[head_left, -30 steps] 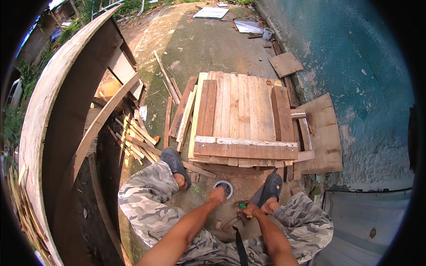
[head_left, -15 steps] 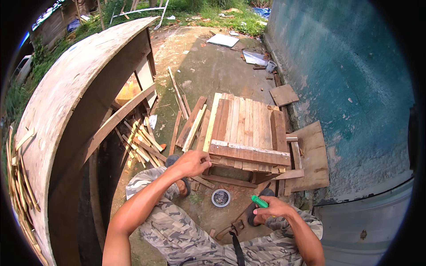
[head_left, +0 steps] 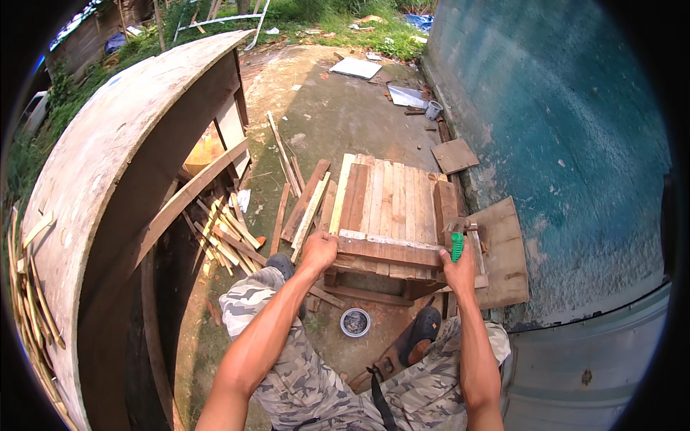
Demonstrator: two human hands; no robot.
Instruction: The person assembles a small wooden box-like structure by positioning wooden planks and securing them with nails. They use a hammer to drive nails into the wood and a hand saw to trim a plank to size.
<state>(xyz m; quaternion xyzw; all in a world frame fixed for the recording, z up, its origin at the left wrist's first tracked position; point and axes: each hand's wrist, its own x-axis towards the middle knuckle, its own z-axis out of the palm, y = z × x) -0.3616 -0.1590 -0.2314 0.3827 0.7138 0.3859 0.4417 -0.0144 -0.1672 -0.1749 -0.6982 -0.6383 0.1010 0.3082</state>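
Nearest, at six o'clock, camouflage trousers (head_left: 316,388) and dark shoes (head_left: 422,327) frame a small round tin (head_left: 355,322) standing on the bare ground between the feet. Just beyond, the left hand (head_left: 318,251) rests with fingers curled over the near left corner of the front plank (head_left: 388,250) of a slatted wooden platform (head_left: 392,208), which sits at the centre of the view. At about four o'clock from that corner, the right hand (head_left: 460,271) is closed around the green handle of a hammer (head_left: 456,241); its dark head lies at the platform's near right corner (whether it touches the wood I cannot tell). A flat board (head_left: 503,251) lies just beside the platform at three o'clock. Loose timber offcuts (head_left: 230,237) are strewn at nine o'clock, under a large curved wooden form (head_left: 108,201). Farther, at twelve o'clock, a white sheet (head_left: 356,67) lies on the concrete yard (head_left: 323,115), with a teal wall (head_left: 560,144) along two o'clock.
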